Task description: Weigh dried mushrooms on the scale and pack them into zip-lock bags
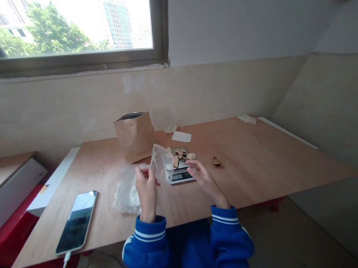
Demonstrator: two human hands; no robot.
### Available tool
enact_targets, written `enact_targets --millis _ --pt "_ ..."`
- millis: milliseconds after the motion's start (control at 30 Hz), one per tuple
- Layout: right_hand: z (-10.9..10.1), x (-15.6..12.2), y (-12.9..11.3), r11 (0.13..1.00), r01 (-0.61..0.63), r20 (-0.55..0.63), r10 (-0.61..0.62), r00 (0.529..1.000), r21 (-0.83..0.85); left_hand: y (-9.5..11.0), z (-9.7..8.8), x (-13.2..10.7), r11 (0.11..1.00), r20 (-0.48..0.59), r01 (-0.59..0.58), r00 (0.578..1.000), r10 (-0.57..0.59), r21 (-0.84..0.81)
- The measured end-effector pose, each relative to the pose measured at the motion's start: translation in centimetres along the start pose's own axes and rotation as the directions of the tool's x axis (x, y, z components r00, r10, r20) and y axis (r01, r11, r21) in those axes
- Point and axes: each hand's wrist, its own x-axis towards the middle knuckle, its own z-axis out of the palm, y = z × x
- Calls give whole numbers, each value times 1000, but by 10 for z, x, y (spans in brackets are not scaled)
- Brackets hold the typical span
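My left hand (146, 188) is closed on a small clear plastic bag (162, 163), holding it up over the wooden table (254, 162). My right hand (202, 177) hovers beside the bag with fingers loosely spread and nothing in them. Just behind the bag sits a small digital scale (182, 169) with several tan dried pieces (180, 155) on its pan. One more dried piece (216, 160) lies on the table to the right of the scale.
A brown paper bag (135, 136) stands upright behind the scale. A heap of clear plastic bags (126, 196) lies left of my hands. A phone (77, 221) on a cable lies at the front left. A white card (181, 136) and paper scraps (246, 118) sit near the wall.
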Motion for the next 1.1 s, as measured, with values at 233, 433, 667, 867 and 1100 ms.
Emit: enact_targets --millis 233,433,667,867,1100 --pt "16 39 65 850 105 -181 -228 957 -516 -11 -1 -3 981 -52 114 993 -107 157" --pt "16 51 76 801 12 -198 -162 967 -598 -13 -3 -6 964 4 82 996 -86 251" --pt "13 25 34 971 -70 -353 -15 936 -228 -13 3 -7 978 48 1 999 -11 207" --pt "36 4 -49 975 -59 -220 107 970 215 -18 11 -8 985 87 -36 996 21 167" --pt "44 17 -50 989 51 -287 -90 954 -140 -21 3 -3 999 73 41 996 -42 10"
